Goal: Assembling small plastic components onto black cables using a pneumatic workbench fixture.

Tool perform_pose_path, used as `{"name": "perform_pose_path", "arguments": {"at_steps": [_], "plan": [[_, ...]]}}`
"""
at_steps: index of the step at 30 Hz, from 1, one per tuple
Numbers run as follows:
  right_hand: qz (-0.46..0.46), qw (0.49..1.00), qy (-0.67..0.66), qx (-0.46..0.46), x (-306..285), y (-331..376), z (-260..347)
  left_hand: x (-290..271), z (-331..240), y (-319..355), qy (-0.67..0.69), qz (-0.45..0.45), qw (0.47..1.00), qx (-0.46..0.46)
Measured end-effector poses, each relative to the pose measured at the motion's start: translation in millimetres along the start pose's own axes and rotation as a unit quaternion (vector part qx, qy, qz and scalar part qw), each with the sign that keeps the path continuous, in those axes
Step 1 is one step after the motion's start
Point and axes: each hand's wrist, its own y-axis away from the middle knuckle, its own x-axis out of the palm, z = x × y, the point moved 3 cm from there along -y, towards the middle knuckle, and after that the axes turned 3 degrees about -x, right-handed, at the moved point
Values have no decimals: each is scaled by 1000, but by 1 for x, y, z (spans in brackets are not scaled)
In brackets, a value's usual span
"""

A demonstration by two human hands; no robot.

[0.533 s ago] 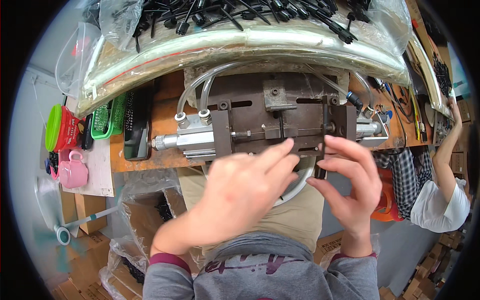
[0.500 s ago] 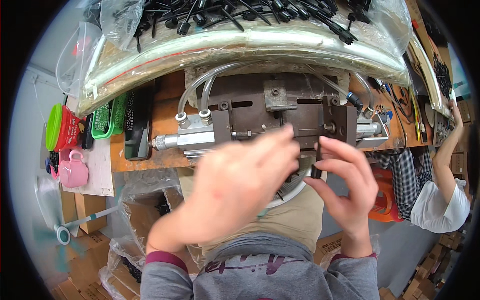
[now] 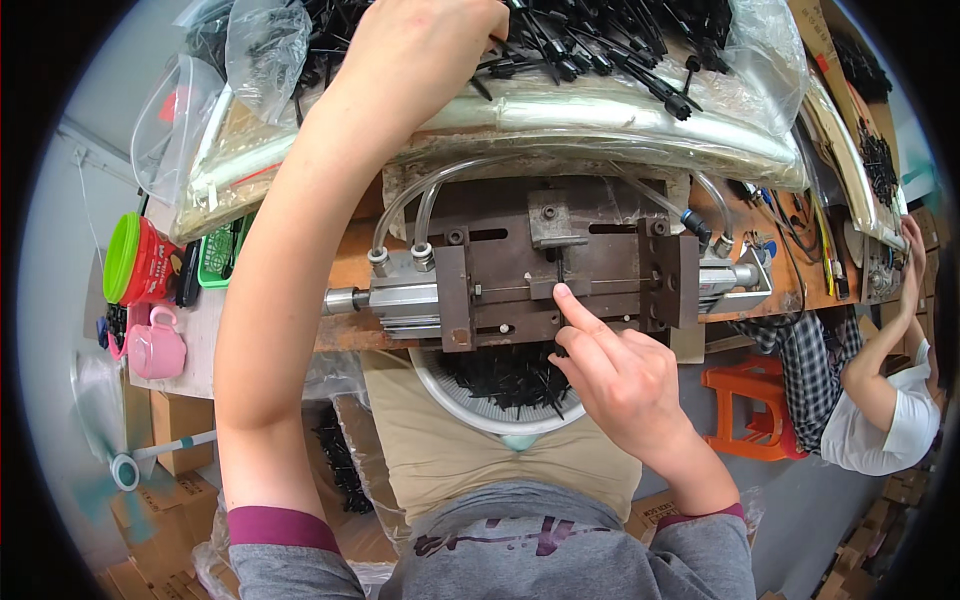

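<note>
My left hand is at the far pile of black stemmed plastic parts, its fingers curled down among them. The frame's upper edge cuts the hand, and what it grips is hidden. A slim black stemmed part stands lengthwise in the middle of the brown metal fixture. Over it, my right hand lays its outstretched index fingertip on the small centre block. The thumb and bent fingers close around the part's near end, mostly covered by the hand.
Air cylinders with clear hoses flank the fixture. Below its near edge, a round white basket of black parts rests on my lap. A pink cup and green basket stand left. At right, another person works beside an orange stool.
My left hand has gone from above the fixture to the far pile. My right hand has moved left and forward, taking the black part it held upright into the fixture.
</note>
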Motion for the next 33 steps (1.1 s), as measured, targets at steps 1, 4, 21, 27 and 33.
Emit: {"name": "perform_pose_path", "arguments": {"at_steps": [1, 4, 21, 27, 33], "plan": [[8, 1000, -6, 3, -1, -1, 0, -6, -2, 1, 49, 5, 998, -33], [17, 999, -48, 6, -12, -8, -2, -34, -14, 7, 196, -50, 965, -165], [64, 980, 123, 144, -32, -246, -121, -59, -126, 128, 495, 30, 830, -256], [135, 985, 85, 67, -40, -240, -135, -31, -162, 163, 351, 74, 910, -209], [124, 986, 94, 63, -63, -235, -129, -8, -174, 166, 232, 62, 957, -165]]}}
